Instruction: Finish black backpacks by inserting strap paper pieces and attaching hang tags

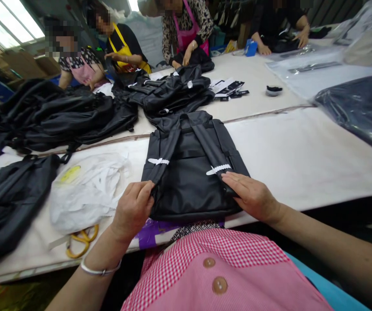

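Observation:
A black backpack lies flat in front of me, its two shoulder straps facing up. Each strap has a white band around it, one white band on the left and another white band on the right. My left hand is closed on the lower left side of the backpack, near the strap's end. On the opposite side my right hand grips the lower right strap and edge, thumb underneath and fingers on top.
Left of me are a white plastic bag, yellow-handled scissors and another black backpack. Piled black bags cover the far left table. Tags lie beyond, with a plastic-wrapped bag at right. Several co-workers stand across.

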{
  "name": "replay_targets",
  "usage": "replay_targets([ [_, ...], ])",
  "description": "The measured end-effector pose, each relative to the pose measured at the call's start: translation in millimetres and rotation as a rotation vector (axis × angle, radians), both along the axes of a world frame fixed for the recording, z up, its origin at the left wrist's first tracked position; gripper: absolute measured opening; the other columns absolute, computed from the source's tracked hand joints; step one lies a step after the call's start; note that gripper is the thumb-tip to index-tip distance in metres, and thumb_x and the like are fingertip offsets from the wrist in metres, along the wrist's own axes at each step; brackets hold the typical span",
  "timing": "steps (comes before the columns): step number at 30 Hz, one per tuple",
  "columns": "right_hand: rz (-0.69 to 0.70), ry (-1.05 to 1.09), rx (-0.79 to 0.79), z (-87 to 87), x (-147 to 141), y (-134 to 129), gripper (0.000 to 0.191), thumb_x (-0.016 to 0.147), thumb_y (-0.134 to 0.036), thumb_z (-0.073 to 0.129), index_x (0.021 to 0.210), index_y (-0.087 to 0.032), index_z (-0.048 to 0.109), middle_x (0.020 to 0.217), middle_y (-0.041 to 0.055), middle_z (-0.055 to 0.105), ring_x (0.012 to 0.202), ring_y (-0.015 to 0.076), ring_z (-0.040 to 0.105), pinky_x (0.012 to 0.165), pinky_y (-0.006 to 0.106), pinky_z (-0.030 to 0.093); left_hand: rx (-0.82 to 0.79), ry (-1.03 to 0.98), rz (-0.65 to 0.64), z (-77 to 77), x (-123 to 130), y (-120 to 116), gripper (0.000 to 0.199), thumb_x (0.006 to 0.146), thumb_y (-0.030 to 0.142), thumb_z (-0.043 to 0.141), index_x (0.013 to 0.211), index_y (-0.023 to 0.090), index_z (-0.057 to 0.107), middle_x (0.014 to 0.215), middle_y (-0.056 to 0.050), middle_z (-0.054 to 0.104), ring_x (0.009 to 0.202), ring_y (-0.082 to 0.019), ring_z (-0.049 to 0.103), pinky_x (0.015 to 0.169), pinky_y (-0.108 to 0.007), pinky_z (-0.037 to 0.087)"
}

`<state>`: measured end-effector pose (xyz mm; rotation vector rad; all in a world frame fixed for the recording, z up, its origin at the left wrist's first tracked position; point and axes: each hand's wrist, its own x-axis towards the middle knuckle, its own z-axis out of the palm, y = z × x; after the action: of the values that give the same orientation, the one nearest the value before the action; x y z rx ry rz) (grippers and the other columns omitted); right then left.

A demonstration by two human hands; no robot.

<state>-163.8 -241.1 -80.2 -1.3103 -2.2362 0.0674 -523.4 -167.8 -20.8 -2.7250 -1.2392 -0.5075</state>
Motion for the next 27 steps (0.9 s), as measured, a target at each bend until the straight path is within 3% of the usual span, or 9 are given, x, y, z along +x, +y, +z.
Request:
replay_targets([
  [6, 0.069, -0.12, -0.17, -1.3, -6, -13, 0.061, 0.088, -0.038, 0.059, 0.142, -0.014, 0.044, 0.146, 0.0177, 0.044, 0.138, 0.0329, 0.037, 0.112, 0.057, 0.032, -0.134, 0.125, -0.082, -25.3, 9, -20, 0.035, 0.088, 0.01, 0.044, 0.119, 0.017, 0.059, 0.119, -0.014, 0.063, 0.109, -0.026, 0.058, 0.092, -0.043, 0.049],
  [9, 0.099, -0.159, -0.255, 12.0, -3, -9, 0.059, 0.09, -0.044, 0.054, 0.141, -0.014, 0.046, 0.145, 0.0174, 0.047, 0.135, 0.0321, 0.042, 0.111, 0.057, 0.032, -0.24, 0.25, -0.1, -17.7, 16, -20, 0.033, 0.09, 0.023, 0.049, 0.119, 0.016, 0.061, 0.123, -0.014, 0.064, 0.11, -0.028, 0.059, 0.095, -0.046, 0.046],
  [13, -0.034, -0.197, -0.338, 51.0, -8, 18, 0.039, 0.097, -0.038, 0.044, 0.126, -0.016, 0.059, 0.116, 0.013, 0.069, 0.104, 0.0256, 0.066, 0.09, 0.041, 0.051, -0.405, 0.419, 0.047, 9.4, 31, 13, 0.051, 0.095, 0.044, 0.04, 0.137, 0.017, 0.05, 0.093, -0.013, 0.073, 0.085, -0.028, 0.068, 0.081, -0.043, 0.049],
  [15, -0.114, -0.218, -0.287, 69.3, -17, 33, 0.036, 0.096, -0.038, 0.045, 0.118, -0.016, 0.063, 0.103, 0.0118, 0.073, 0.091, 0.0247, 0.069, 0.083, 0.038, 0.053, -0.419, 0.502, 0.179, 13.0, 42, 34, 0.056, 0.096, 0.047, 0.032, 0.143, 0.017, 0.042, 0.082, -0.013, 0.073, 0.076, -0.03, 0.069, 0.068, -0.041, 0.05],
  [17, -0.129, -0.185, -0.177, 77.3, -26, 44, 0.038, 0.097, -0.039, 0.045, 0.12, -0.015, 0.062, 0.109, 0.0134, 0.071, 0.1, 0.0254, 0.067, 0.089, 0.039, 0.05, -0.395, 0.533, 0.249, 7.2, 53, 47, 0.054, 0.097, 0.046, 0.03, 0.139, 0.017, 0.046, 0.081, -0.014, 0.072, 0.074, -0.032, 0.069, 0.064, -0.04, 0.049],
  [20, -0.081, -0.158, -0.14, 60.6, -33, 52, 0.051, 0.095, -0.046, 0.045, 0.133, -0.013, 0.054, 0.137, 0.0157, 0.055, 0.128, 0.0291, 0.049, 0.106, 0.047, 0.037, -0.302, 0.463, 0.243, -11.9, 61, 51, 0.05, 0.096, 0.046, 0.034, 0.128, 0.016, 0.057, 0.09, -0.017, 0.071, 0.086, -0.033, 0.068, 0.074, -0.045, 0.05],
  [23, -0.031, -0.231, -0.342, 23.1, -33, 52, 0.064, 0.092, -0.056, 0.046, 0.139, -0.013, 0.048, 0.15, 0.0157, 0.04, 0.14, 0.0341, 0.032, 0.11, 0.056, 0.029, -0.183, 0.311, 0.104, -34.6, 54, 50, 0.053, 0.093, 0.047, 0.042, 0.136, 0.015, 0.051, 0.131, -0.021, 0.057, 0.125, -0.036, 0.051, 0.101, -0.051, 0.04],
  [25, -0.012, -0.242, -0.461, 3.8, -29, 51, 0.066, 0.092, -0.059, 0.042, 0.142, -0.016, 0.046, 0.154, 0.0138, 0.033, 0.144, 0.0341, 0.024, 0.111, 0.059, 0.026, -0.226, 0.238, -0.028, -49.1, 45, 54, 0.057, 0.094, 0.045, 0.041, 0.143, 0.016, 0.043, 0.151, -0.016, 0.038, 0.141, -0.032, 0.031, 0.112, -0.048, 0.031],
  [27, 0.005, -0.219, -0.532, -3.3, -25, 52, 0.064, 0.095, -0.058, 0.036, 0.145, -0.019, 0.042, 0.157, 0.0115, 0.027, 0.146, 0.0324, 0.017, 0.113, 0.059, 0.022, -0.336, 0.208, -0.117, -62.0, 37, 62, 0.059, 0.096, 0.045, 0.037, 0.146, 0.015, 0.038, 0.157, -0.012, 0.027, 0.145, -0.028, 0.022, 0.116, -0.044, 0.028],
])
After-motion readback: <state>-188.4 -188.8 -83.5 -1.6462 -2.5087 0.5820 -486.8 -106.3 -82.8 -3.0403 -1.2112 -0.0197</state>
